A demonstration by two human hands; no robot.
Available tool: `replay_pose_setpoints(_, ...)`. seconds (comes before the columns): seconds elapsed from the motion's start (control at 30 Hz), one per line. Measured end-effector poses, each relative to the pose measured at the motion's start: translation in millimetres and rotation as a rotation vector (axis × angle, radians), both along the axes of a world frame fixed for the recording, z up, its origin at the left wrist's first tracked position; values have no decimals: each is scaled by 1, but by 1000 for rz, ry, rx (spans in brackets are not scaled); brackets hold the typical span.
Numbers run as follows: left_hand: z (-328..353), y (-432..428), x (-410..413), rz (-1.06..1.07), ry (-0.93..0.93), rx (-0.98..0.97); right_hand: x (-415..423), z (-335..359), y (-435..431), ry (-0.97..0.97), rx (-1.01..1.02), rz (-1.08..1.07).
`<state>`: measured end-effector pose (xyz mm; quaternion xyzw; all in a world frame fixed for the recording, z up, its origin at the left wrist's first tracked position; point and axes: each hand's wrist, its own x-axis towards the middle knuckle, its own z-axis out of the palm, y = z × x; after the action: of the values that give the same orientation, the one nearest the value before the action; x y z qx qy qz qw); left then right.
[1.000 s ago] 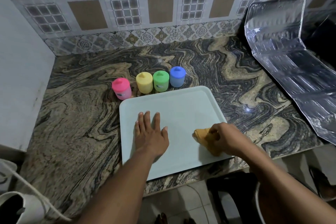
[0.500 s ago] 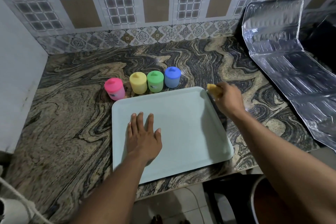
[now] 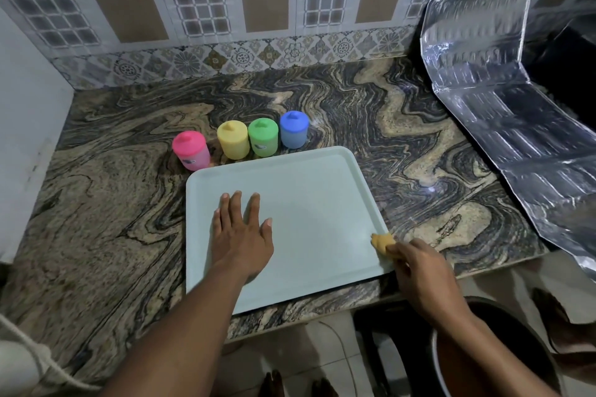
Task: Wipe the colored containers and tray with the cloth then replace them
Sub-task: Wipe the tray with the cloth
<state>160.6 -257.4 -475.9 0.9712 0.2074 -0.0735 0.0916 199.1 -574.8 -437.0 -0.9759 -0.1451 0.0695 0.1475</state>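
Mint-green plastic with a low raised rim, the big rectangular tray is lying flat on the swirly brown-and-black stone countertop, near the front edge. Going by looks, it's light, stiff and pretty slick, so it'll probably skate around under a wipe unless something's pinning it. For lifting, the rim along the two short sides seems like the spot to grab. The person's left hand is doing the pinning: palm down on the tray's left half, fingers straight and spread, gripping nothing. The right hand is sitting at the tray's near right corner, its fingers curling round a small scrunched-up yellow-orange cloth and pressing it against the rim there. The cloth looks soft and floppy, so bunching it like that makes sense. Four small lidded plastic pots are standing upright in a row just behind the tray's far edge, on the stone and not on the tray: pink container, yellow container, green container, blue container. They look light and tippy, so wrapping a hand round the body is likely safer than pinching the little knob on the lid. A crinkly silver foil sheet is leaning against the wall off to the right, well apart from the tray.
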Motion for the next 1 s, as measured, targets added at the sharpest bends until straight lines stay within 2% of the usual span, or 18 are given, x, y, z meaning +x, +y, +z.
replay_pose_setpoints(0.1,-1,2,0,7,2,-13,0,18,-8,94,60,-62)
replay_pose_setpoints(0.2,5,7,1,-3,36,-147,18,38,-5,169,302,-240)
replay_pose_setpoints(0.27,19,14,1,63,-83,-299,25,44,-2,120,362,-288)
replay_pose_setpoints(0.33,31,29,-7,213,-293,-223,17,45,2,45,331,-272)
replay_pose_setpoints(0.4,38,52,-21,432,-263,-140,-4,38,12,-27,229,-221)
replay_pose_setpoints(0.5,36,80,-37,613,-18,-274,-45,19,37,-41,148,-120)
replay_pose_setpoints(0.63,39,86,-39,493,32,-285,-89,-1,87,10,176,27)
replay_pose_setpoints(0.77,48,86,-37,482,75,-336,-123,-5,152,64,172,215)
replay_pose_setpoints(0.83,50,89,-37,502,84,-411,-139,-1,185,83,183,330)
replay_pose_setpoints(0.9,51,90,-39,527,57,-500,-148,6,208,197,216,432)
replay_pose_setpoints(1.0,53,95,-42,607,20,-735,-134,19,215,350,404,329)
